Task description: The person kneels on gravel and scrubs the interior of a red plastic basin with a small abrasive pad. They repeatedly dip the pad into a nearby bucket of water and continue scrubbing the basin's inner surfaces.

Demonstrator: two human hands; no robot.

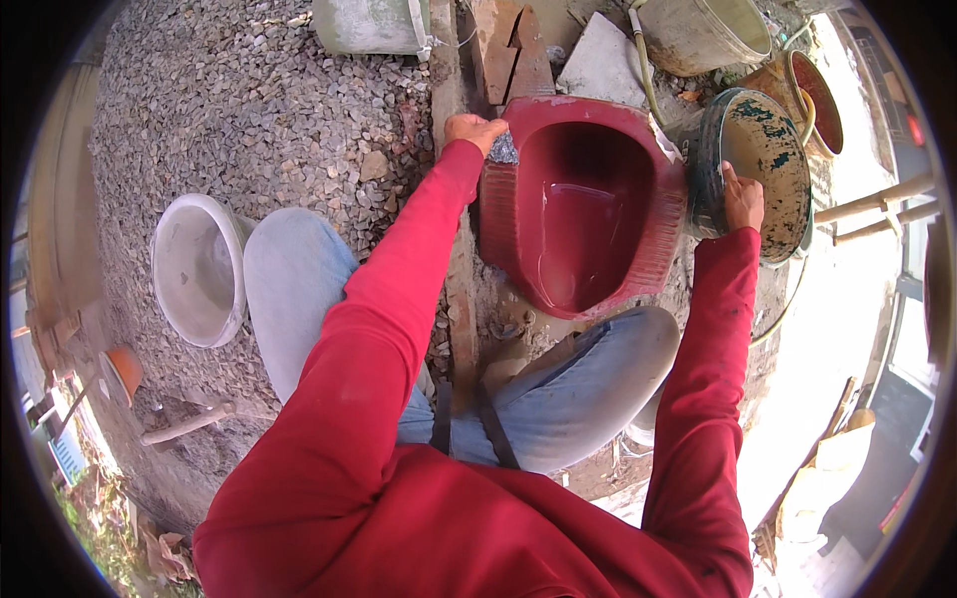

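Observation:
A dark red squat toilet pan (578,214) sits set into the ground in front of my knees. My left hand (477,130) is at the pan's upper left rim, closed on a small grey trowel-like tool (503,149) that touches the rim. My right hand (743,197) rests on the edge of a round, dark green stained bucket (763,159) just right of the pan. Both arms wear red sleeves.
Gravel (259,110) covers the ground at left, with a white basin (197,269) beside my left knee. Bricks (513,50), a flat grey slab (603,62), a grey bucket (708,35) and an orange-rimmed pail (812,100) stand behind the pan. A wooden-handled tool (184,424) lies lower left.

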